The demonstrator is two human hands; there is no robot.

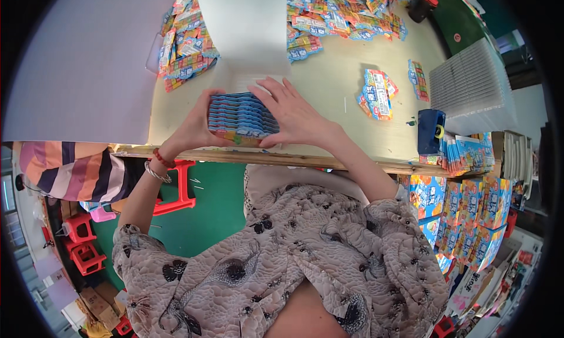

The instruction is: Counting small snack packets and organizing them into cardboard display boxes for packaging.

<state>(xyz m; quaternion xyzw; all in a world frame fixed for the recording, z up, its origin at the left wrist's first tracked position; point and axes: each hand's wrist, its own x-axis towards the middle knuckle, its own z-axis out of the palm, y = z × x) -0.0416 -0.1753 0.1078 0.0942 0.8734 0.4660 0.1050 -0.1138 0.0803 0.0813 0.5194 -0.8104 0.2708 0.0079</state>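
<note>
A neat stack of flat, colourful packets (239, 116) with blue wavy edges stands at the table's near edge. My left hand (197, 125) grips its left side, with the fingers partly hidden behind it. Against the right side lies my right hand (299, 116), its thumb at the lower corner and its fingers spread along the upper corner, so the stack sits between both hands. Just beyond the stack is a whitish, box-like piece (258, 72), and a tall white panel (241, 21) rises behind it.
Loose packets (188, 44) lie in heaps along the back. A few packets (377, 97) and a blue tape dispenser (432, 131) are to the right, beside a pile of clear plastic trays (470, 88). Printed boxes (470, 214) stand below. A red stool (181, 188) is under the table.
</note>
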